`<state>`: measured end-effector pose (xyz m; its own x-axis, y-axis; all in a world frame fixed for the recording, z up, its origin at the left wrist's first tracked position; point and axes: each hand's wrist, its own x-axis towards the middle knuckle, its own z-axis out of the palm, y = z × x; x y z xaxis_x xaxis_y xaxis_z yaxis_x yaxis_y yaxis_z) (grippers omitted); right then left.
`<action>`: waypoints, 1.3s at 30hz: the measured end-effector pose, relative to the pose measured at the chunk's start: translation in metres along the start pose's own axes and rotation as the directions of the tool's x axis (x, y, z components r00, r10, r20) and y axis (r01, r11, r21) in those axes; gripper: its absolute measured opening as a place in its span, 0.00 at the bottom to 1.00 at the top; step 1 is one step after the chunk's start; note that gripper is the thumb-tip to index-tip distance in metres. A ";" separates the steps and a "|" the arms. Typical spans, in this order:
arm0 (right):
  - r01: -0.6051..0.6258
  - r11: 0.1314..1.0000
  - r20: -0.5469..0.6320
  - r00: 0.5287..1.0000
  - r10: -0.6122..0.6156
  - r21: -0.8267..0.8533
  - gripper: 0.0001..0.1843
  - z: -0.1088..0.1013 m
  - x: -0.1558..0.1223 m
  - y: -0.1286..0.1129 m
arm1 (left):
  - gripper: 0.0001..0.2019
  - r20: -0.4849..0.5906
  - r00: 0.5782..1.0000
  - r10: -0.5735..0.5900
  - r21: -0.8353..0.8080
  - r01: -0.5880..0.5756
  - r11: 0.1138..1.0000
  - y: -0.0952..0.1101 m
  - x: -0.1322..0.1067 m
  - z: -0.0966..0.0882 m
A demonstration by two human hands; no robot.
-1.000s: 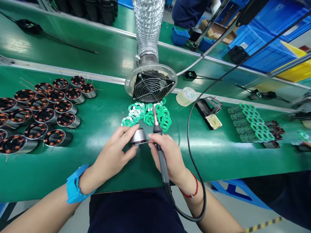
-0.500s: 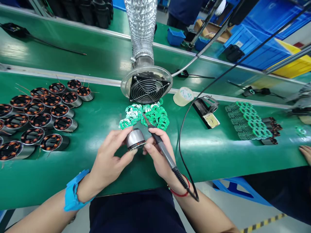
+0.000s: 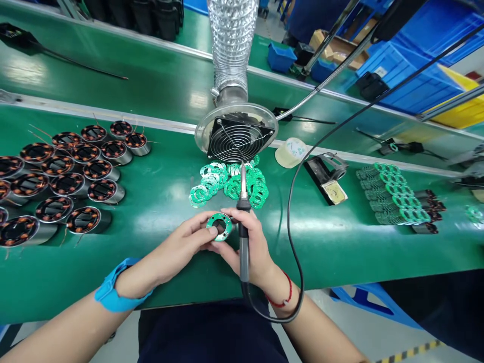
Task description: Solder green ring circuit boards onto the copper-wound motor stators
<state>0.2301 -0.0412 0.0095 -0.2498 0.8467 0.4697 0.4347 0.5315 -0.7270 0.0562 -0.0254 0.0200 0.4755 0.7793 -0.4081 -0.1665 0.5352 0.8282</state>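
Both hands meet over the green bench in front of me. My left hand (image 3: 181, 247) pinches a small motor stator with a green ring circuit board (image 3: 220, 226) facing up at me. My right hand (image 3: 252, 247) also touches that part with its fingertips while gripping a black soldering iron (image 3: 242, 222), its tip pointing away toward a loose pile of green ring boards (image 3: 230, 181). The iron's black cord (image 3: 293, 242) loops off the bench edge to the right.
Several copper-wound stators (image 3: 64, 176) cluster at the left. A fume fan with a foil duct (image 3: 236, 132) stands behind the pile. A tape roll (image 3: 290, 152), an iron stand with sponge (image 3: 328, 176) and stacked green boards (image 3: 393, 199) lie to the right.
The stator has been turned over, so the green ring board now faces up instead of its metal side. The soldering iron has swung back to point straight away.
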 end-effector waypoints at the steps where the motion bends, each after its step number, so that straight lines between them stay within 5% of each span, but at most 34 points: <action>1: -0.004 1.000 0.000 1.000 0.004 -0.008 0.32 0.000 0.000 0.000 | 0.16 0.005 1.000 -0.021 -0.015 0.021 1.000 0.001 0.001 0.000; 8: 0.046 0.998 -0.025 0.999 -0.046 -0.032 0.21 -0.018 0.009 0.001 | 0.22 -0.062 0.998 -0.032 0.207 0.044 0.977 0.009 0.000 -0.004; 12: 0.133 0.984 0.076 0.989 -0.124 -0.121 0.17 -0.023 0.017 0.004 | 0.23 -0.110 0.968 0.225 0.577 -0.122 0.808 0.005 -0.002 -0.004; 14: 0.045 0.998 0.118 0.992 -0.040 -0.042 0.17 -0.023 0.019 0.002 | 0.22 -0.059 0.879 0.472 0.805 -0.238 0.543 0.000 -0.004 -0.005; 16: -0.170 0.976 0.145 0.978 0.150 0.136 0.17 -0.021 0.019 -0.001 | 0.22 0.102 0.736 0.669 0.931 -0.307 0.196 -0.005 -0.005 -0.006; 18: -0.400 0.842 0.191 0.916 0.353 0.363 0.15 -0.018 0.019 -0.004 | 0.24 0.278 0.599 0.751 0.939 -0.335 -0.080 -0.007 -0.006 -0.007; 20: -0.532 0.631 0.252 0.839 0.483 0.564 0.14 -0.014 0.018 -0.007 | 0.28 0.356 0.519 0.777 0.920 -0.343 -0.192 -0.007 -0.007 -0.007; 23: -0.587 0.384 0.331 0.764 0.554 0.713 0.17 -0.007 0.016 -0.010 | 0.28 0.267 0.497 0.826 0.933 -0.347 -0.093 -0.003 -0.009 -0.005; 25: -0.583 0.359 0.325 0.756 0.569 0.728 0.19 -0.003 0.012 -0.010 | 0.24 0.142 0.560 0.816 0.933 -0.350 0.078 -0.002 -0.010 -0.002; 28: -0.555 0.509 0.227 0.790 0.569 0.658 0.19 -0.002 0.006 -0.009 | 0.21 -0.045 0.734 0.677 0.845 -0.334 0.418 -0.002 -0.010 0.001; 32: -0.448 0.779 0.093 0.885 0.457 0.439 0.16 -0.010 0.001 -0.005 | 0.22 -0.205 0.918 0.341 0.481 -0.209 0.852 -0.001 -0.005 0.003; 35: -0.280 0.910 0.017 0.957 0.288 0.306 0.19 -0.017 0.002 -0.004 | 0.15 -0.158 0.975 0.156 0.314 -0.100 0.944 0.002 -0.001 0.002; 39: -0.107 0.982 0.072 0.993 0.097 0.156 0.21 -0.019 0.007 -0.003 | 0.13 -0.050 0.996 0.067 0.306 -0.048 0.951 0.008 0.000 0.000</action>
<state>0.2438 -0.0379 0.0249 -0.2680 0.8936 0.3600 0.3185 0.4349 -0.8423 0.0555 -0.0211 0.0263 0.4194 0.8288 -0.3705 0.0828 0.3715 0.9247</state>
